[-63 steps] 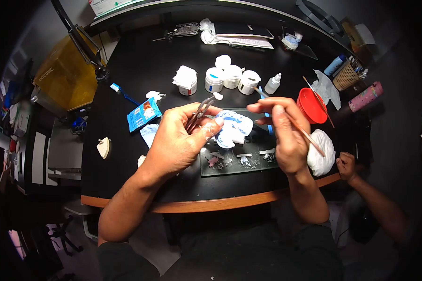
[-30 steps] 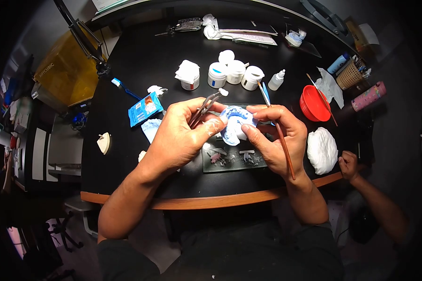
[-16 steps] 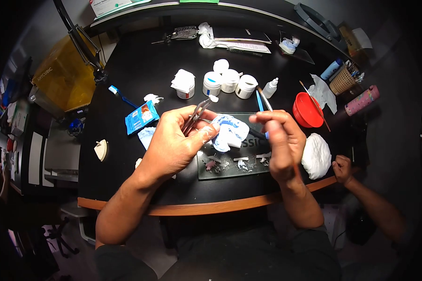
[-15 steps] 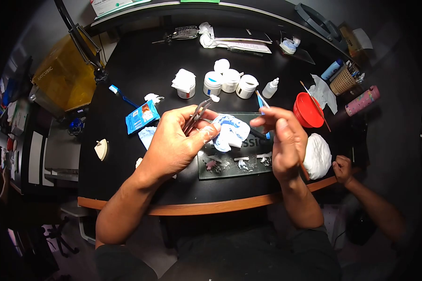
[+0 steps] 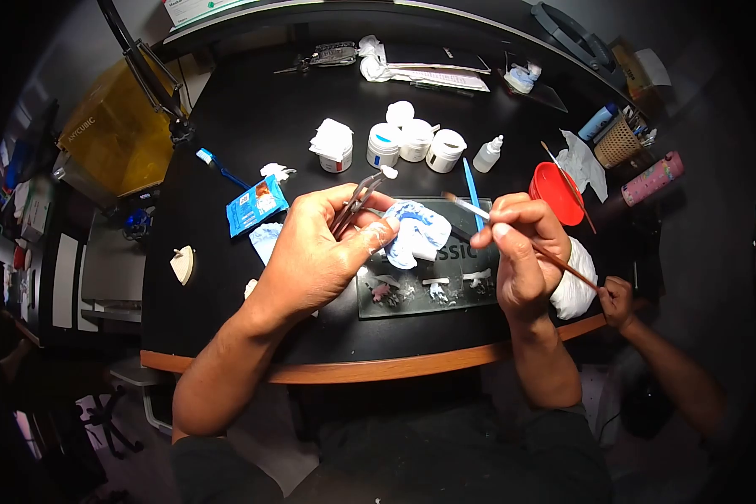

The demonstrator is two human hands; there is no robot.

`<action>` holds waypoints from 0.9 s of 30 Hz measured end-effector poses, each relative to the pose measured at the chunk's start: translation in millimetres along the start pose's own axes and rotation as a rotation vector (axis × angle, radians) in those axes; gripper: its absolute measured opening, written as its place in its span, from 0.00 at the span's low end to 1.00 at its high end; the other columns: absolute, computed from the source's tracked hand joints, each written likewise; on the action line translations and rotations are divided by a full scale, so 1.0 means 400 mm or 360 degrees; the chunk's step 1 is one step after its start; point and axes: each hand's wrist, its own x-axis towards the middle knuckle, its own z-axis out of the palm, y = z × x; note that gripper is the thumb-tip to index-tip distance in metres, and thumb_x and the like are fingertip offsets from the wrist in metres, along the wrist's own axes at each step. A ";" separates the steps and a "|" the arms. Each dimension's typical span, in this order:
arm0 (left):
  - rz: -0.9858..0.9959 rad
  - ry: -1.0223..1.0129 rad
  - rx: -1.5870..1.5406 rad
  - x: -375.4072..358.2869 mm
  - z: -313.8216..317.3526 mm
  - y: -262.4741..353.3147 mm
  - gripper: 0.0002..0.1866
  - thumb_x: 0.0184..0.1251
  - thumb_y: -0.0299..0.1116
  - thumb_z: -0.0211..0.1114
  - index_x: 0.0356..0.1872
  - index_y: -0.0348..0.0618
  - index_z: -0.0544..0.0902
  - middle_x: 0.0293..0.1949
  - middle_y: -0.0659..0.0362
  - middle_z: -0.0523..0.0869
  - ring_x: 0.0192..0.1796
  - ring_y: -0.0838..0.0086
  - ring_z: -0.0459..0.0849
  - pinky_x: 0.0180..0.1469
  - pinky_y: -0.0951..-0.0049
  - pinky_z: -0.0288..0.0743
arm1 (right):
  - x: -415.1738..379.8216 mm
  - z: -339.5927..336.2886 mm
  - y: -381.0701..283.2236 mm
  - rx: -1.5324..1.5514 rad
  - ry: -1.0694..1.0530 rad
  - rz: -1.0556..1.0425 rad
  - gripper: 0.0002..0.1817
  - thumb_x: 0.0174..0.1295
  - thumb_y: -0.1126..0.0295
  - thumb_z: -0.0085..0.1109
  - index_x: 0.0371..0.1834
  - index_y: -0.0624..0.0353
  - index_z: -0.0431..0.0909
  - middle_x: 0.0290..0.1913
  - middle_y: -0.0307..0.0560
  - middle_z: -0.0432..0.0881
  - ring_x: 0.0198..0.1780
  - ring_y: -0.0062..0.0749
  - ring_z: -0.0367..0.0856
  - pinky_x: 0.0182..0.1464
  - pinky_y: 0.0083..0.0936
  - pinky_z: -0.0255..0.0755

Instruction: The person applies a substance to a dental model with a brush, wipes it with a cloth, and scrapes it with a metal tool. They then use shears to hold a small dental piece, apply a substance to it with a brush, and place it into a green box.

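My left hand [image 5: 321, 239] is closed around metal tweezers [image 5: 354, 207] and a dental model [image 5: 415, 225] coated in blue and white material. The tweezers point up and right, with a small white piece [image 5: 389, 171] at their tips. In my right hand [image 5: 529, 252], a fine brush [image 5: 469, 206] is pinched between the fingers, bristles toward the model but apart from it. Below both hands lies a dark glass slab [image 5: 378, 309] bearing smears of pink, white and bluish paste. A blue stick [image 5: 471, 181] stands out just beyond the brush.
White jars [image 5: 383, 151] and a dropper bottle [image 5: 488, 155] stand behind the slab. To the right are a red bowl [image 5: 554, 197] with another brush, a white cloth [image 5: 575, 290] and another person's hand [image 5: 616, 301]. Leftward lie a blue packet [image 5: 254, 206] and a toothbrush [image 5: 221, 168].
My right hand has turned the brush from pointing upward to pointing left at the model and moved slightly right. My left hand stays nearly still with tweezers and model.
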 end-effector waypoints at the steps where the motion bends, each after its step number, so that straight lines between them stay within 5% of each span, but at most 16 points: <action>1: 0.0001 0.0002 -0.0005 0.000 0.001 0.000 0.12 0.70 0.28 0.73 0.49 0.31 0.86 0.31 0.65 0.87 0.31 0.90 0.78 0.34 0.85 0.71 | -0.001 -0.005 -0.004 0.0079 -0.0030 0.0053 0.08 0.63 0.78 0.52 0.41 0.70 0.77 0.41 0.56 0.79 0.31 0.29 0.82 0.39 0.23 0.79; 27: 0.0014 -0.0005 -0.0007 0.000 0.003 -0.007 0.12 0.70 0.27 0.72 0.49 0.31 0.86 0.31 0.64 0.87 0.32 0.89 0.79 0.36 0.85 0.73 | -0.003 0.004 -0.015 0.0032 -0.0050 -0.0028 0.06 0.58 0.78 0.51 0.34 0.69 0.76 0.38 0.53 0.74 0.27 0.22 0.68 0.25 0.15 0.71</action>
